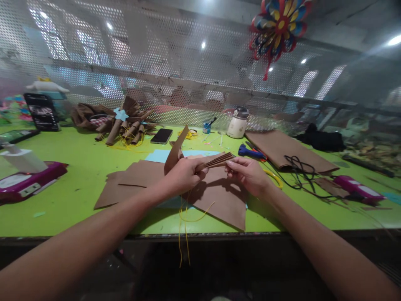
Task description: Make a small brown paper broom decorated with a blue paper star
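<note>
"Where's the pleated brown paper (219, 160)?"

"Raised above the flat brown sheets (230, 211), near the middle of the counter (78, 167), with both hands on it."

"Gripped how?"

"The left hand (188, 172) is closed round the gathered folds; the right hand (246, 173) pinches their right end between thumb and fingers."

"Why split it like that?"

"My guess: the left bunches the pleats so the right can line up their edges."

"And the yellow string (179, 240)?"

"It dangles below the left hand, past the near edge. Whether it's tied to the paper, I can't tell."

"That blue tool (251, 152)?"

"Just beyond the right hand, presumably for easy reach."
</note>
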Available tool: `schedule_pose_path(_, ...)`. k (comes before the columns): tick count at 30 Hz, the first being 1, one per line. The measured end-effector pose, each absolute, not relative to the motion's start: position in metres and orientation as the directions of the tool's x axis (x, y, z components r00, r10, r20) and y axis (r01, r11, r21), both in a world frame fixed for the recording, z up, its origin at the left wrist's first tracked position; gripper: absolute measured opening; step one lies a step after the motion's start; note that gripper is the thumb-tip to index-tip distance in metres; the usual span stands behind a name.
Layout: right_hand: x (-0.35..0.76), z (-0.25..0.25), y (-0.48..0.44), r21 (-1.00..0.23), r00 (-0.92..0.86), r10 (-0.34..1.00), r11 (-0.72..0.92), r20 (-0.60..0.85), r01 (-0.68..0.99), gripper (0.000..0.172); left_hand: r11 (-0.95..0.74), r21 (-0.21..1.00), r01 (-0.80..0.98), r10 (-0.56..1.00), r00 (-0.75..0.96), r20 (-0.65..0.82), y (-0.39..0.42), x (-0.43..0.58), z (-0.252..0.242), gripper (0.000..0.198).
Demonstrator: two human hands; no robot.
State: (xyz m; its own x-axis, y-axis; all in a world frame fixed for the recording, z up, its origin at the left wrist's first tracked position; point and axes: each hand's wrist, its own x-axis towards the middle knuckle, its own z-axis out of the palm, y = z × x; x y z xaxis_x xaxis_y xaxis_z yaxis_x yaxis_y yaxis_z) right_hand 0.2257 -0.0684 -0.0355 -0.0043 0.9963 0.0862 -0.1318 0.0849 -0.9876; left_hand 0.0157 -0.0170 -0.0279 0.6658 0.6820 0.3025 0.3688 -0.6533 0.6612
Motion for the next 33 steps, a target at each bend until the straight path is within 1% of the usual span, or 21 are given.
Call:
schedule_pose_path(3, 0.225, -0.035, -0.069, -0.986, -0.011, 0.995, 0.092, 0.095, -0.142, 0.018, -0.7, 0.598, 0.391, 0.665, 0.661, 0.346, -0.02, 0.017, -0.026, 0.015)
schedule_pose_path(5, 0.226, -0.035, -0.069, -0.985, -0.019, 0.993, 0.11, 0.113, -0.136, 0.018, -0.704, 0.603, 0.375, 0.651, 0.68, 0.338, -0.022, 0.018, -0.024, 0.017)
schedule_pose_path(7, 0.226, -0.036, -0.068, -0.983, -0.027, 0.991, 0.127, 0.132, -0.13, 0.017, -0.678, 0.641, 0.36, 0.658, 0.686, 0.312, -0.023, 0.019, -0.022, 0.022)
schedule_pose_path(11, 0.227, -0.037, -0.067, -0.98, -0.054, 0.986, 0.15, 0.159, -0.13, 0.016, -0.565, 0.755, 0.333, 0.689, 0.695, 0.209, -0.024, 0.02, -0.017, 0.028)
schedule_pose_path(18, 0.227, -0.039, -0.068, -0.99, -0.089, 0.991, 0.093, 0.102, -0.107, 0.017, -0.386, 0.884, 0.262, 0.7, 0.708, 0.095, -0.023, 0.017, -0.013, 0.027)
schedule_pose_path(22, 0.227, -0.039, -0.069, -0.989, -0.123, 0.985, 0.108, 0.12, -0.105, 0.014, -0.285, 0.936, 0.208, 0.663, 0.747, 0.036, -0.023, 0.017, -0.015, 0.021)
schedule_pose_path(25, 0.227, -0.039, -0.069, -0.988, -0.131, 0.984, 0.108, 0.122, -0.113, 0.015, -0.208, 0.957, 0.2, 0.652, 0.758, -0.016, -0.024, 0.017, -0.015, 0.021)
schedule_pose_path(29, 0.227, -0.039, -0.068, -0.987, -0.138, 0.984, 0.093, 0.111, -0.128, 0.015, -0.171, 0.957, 0.233, 0.658, 0.751, -0.065, -0.023, 0.016, -0.017, 0.024)
schedule_pose_path(33, 0.226, -0.042, -0.067, -0.986, -0.158, 0.983, 0.074, 0.098, -0.151, 0.015, -0.119, 0.969, 0.217, 0.635, 0.766, -0.094, -0.021, 0.015, -0.022, 0.025)
